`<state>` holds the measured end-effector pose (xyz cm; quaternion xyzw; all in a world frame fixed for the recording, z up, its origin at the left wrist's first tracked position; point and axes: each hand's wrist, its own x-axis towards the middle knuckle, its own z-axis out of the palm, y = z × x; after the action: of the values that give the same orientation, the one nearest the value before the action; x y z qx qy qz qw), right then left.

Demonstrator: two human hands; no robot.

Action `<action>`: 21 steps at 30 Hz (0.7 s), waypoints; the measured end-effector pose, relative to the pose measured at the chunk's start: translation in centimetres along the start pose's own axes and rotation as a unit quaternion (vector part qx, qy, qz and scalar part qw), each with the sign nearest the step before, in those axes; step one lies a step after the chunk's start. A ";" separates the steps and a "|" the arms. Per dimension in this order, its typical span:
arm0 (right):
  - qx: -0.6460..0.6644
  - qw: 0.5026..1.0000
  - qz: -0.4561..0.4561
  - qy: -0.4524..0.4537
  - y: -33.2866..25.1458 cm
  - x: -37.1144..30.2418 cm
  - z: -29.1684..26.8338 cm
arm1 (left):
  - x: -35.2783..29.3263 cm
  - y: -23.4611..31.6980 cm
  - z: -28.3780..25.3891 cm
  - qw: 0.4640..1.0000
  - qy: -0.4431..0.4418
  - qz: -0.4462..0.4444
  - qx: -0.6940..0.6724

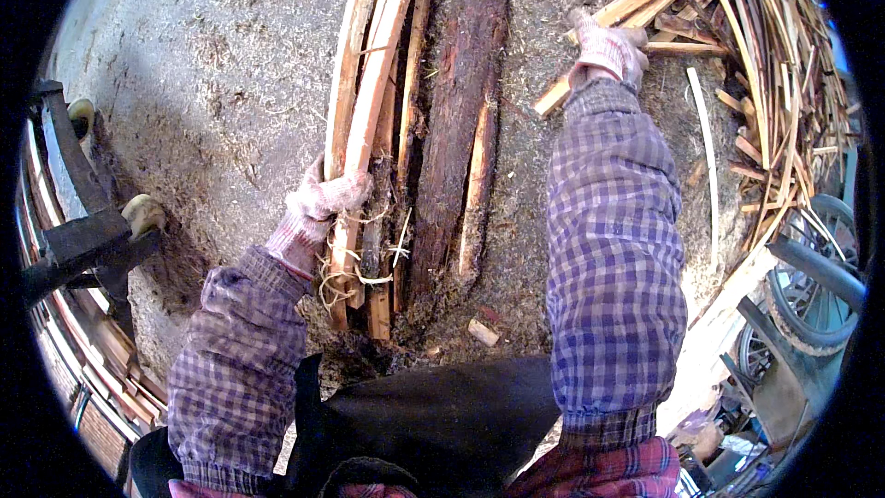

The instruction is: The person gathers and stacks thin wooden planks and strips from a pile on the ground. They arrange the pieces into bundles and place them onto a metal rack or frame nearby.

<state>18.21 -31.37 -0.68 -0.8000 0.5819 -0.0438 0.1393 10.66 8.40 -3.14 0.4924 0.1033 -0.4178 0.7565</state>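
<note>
The left grip (324, 195), a hand in a pale pinkish knit glove, is folded around the pale wood strips (380, 83) near their lower end, its fingers lying across their upper face. These strips run lengthwise up the middle of the view, with a frayed, light-coloured tie (376, 280) around their lower ends. Just to their right lies a long, dark bark-covered slab (461, 65) on the debris-strewn ground (230, 65). The right grip (607, 48), gloved alike, is farther forward at a light-coloured stick (553, 95) whose near end shows just beyond the wrist; the fingers are partly hidden, so whether they close on it I cannot tell. Beyond that hand, a heap of split wood (779, 65) spreads along the right side. A spoked wheel (811, 281) stands at lower right, and a small wood chunk (482, 332) lies near the person's dark-clothed lap (433, 406).
</note>
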 end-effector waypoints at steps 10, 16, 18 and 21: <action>-0.022 1.000 -0.016 0.010 6.2 -8.1 -4.2 | 0.0 -0.5 1.6 0.996 0.080 -0.005 0.031; -0.064 0.998 0.018 0.008 6.1 -7.7 -3.6 | 2.3 -5.1 -4.5 0.999 0.018 -0.013 0.045; -0.067 0.997 0.019 0.017 6.4 -7.4 -3.7 | 2.6 -4.6 -5.1 0.998 0.008 -0.054 -0.007; -0.058 0.997 0.049 -0.026 5.4 -7.8 -4.4 | 2.6 -3.9 -5.2 0.995 0.034 -0.018 -0.095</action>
<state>9.77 -26.33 2.75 -0.7783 0.6179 0.0180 0.1100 10.78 10.68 -9.71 0.4303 0.1773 -0.4026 0.7883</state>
